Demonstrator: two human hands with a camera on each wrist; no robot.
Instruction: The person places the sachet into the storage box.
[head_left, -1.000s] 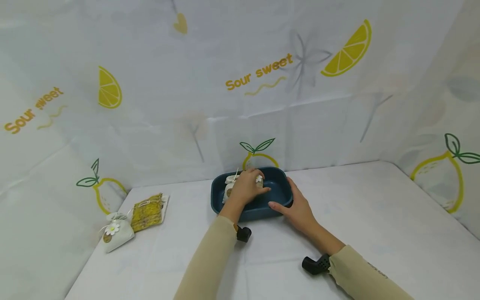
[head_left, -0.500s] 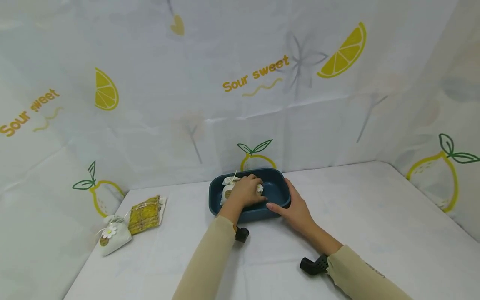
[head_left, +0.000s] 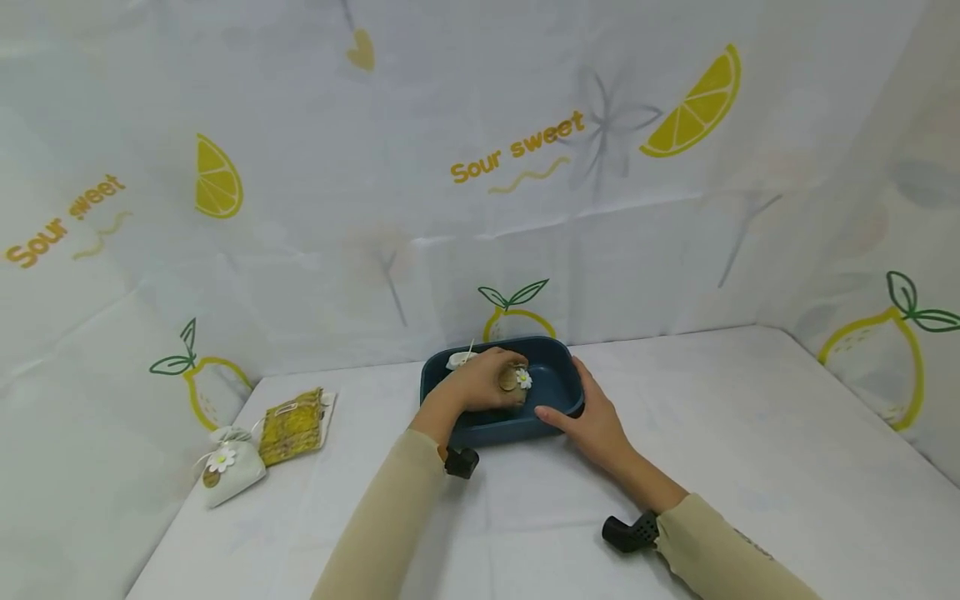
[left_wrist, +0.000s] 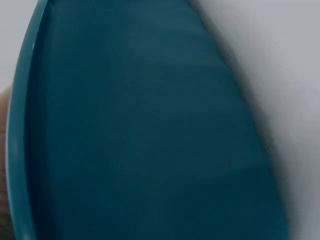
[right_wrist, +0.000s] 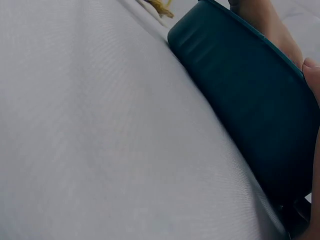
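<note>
My left hand (head_left: 474,385) reaches into a dark blue oblong basin (head_left: 498,432) near the back of the table. Its fingers curl round a small tan drawstring pouch (head_left: 517,397) with a white flower and a round brown patch. Behind the hand the top of a white pouch (head_left: 457,360) shows; the rest is hidden. My right hand (head_left: 596,425) grips the basin's right end, thumb at the front rim. In the left wrist view the basin's outer wall (left_wrist: 150,125) fills most of the picture. The right wrist view shows that wall (right_wrist: 240,95) and my right thumb (right_wrist: 312,72).
On the left of the table lie a white drawstring pouch (head_left: 234,471) with a flower and a yellow patterned pouch (head_left: 292,429) beside it. A white printed cloth (head_left: 337,208) hangs behind the table (head_left: 540,533).
My left wrist has swung to the left, and more of the tan pouch and its flower shows. The hand now covers more of the white pouch. My right hand stays on the basin.
</note>
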